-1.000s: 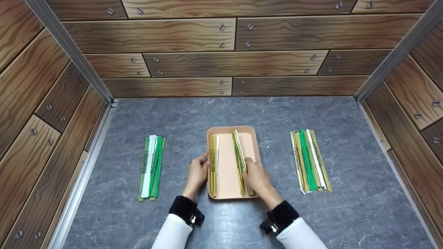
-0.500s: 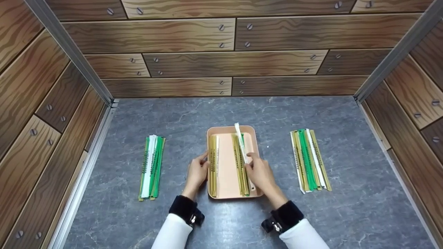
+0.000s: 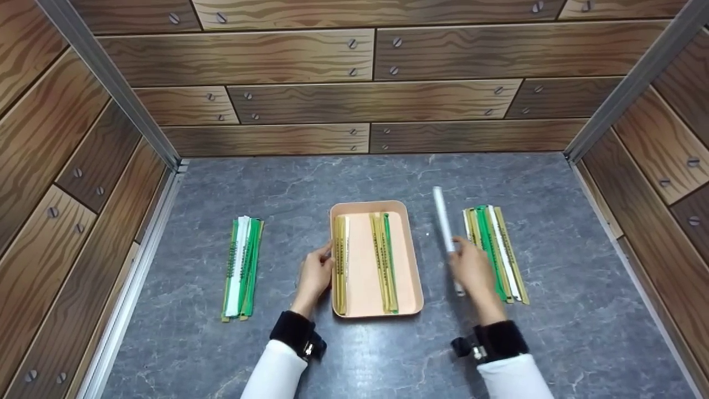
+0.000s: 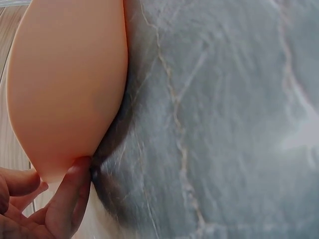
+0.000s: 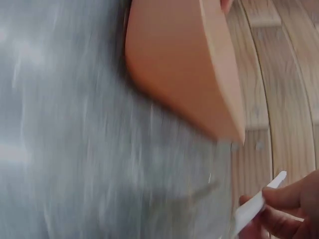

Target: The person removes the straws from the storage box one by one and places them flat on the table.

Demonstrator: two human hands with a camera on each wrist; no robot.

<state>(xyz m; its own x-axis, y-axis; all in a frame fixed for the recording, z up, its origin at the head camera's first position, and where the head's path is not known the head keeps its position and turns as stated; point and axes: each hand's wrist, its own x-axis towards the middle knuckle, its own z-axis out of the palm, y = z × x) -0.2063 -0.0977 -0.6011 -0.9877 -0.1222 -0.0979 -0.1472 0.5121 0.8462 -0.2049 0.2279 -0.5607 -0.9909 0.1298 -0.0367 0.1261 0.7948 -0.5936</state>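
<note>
My left hand (image 3: 316,274) pinches the left side of a peach-coloured tray (image 3: 363,266); its thumb and fingertips are on the tray wall (image 4: 70,89) in the left wrist view. Inside the tray lie tan and white wrapped straws (image 3: 341,266) along the left side, and tan and green ones (image 3: 384,263) right of centre. Between the tray and the right-hand pile, my right hand (image 3: 473,271) holds a slim white wrapped straw (image 3: 441,213), pinched between thumb and fingers in the right wrist view. That straw tilts, its far end leaning left.
A pile of green, white and tan wrapped straws (image 3: 242,269) lies left of the tray. Another mixed pile (image 3: 504,255) lies at the right, partly behind my right hand. Wood-patterned walls (image 3: 354,100) enclose the grey marbled surface (image 3: 277,183).
My right hand has lifted the white straw out of the tray and carried it right, close to the right pile. My left hand stays at the tray's left side.
</note>
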